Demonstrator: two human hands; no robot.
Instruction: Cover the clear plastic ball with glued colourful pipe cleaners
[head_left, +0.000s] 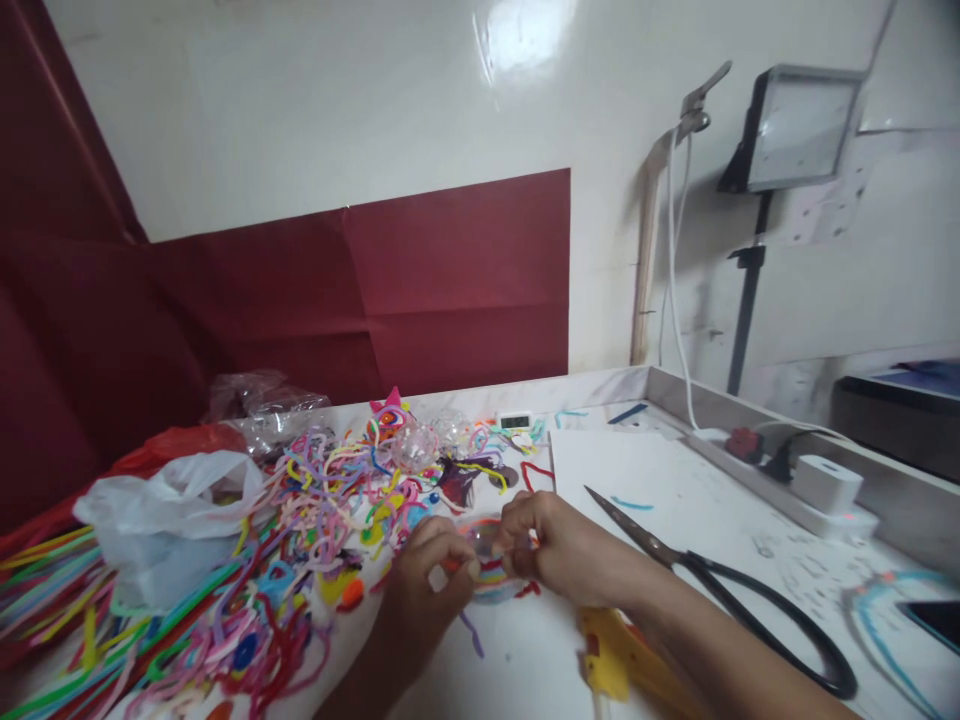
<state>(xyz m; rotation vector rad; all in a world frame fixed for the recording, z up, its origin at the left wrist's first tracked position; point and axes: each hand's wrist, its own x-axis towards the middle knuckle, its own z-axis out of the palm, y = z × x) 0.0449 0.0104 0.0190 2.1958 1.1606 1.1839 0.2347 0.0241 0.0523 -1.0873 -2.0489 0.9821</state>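
Between my two hands is a clear plastic ball [491, 582] with bands of red, orange, blue and yellow pipe cleaner on it. My left hand [431, 575] grips its left side, thumb and fingers bent. My right hand [547, 545] pinches at its upper right; whatever those fingertips press is too blurred to make out. Beneath my right forearm lies a yellow glue gun [609, 655], partly hidden. Black-handled scissors [686, 562] rest to the right of my right hand, blades pointing away from me.
A heap of coloured pipe cleaners [300, 540] covers the table's left, beside a white plastic bag [176, 515]. Clear balls [414, 447] and a small digital display [515, 421] sit behind. At right are white paper [622, 465], a power strip [825, 515] and a raised table edge.
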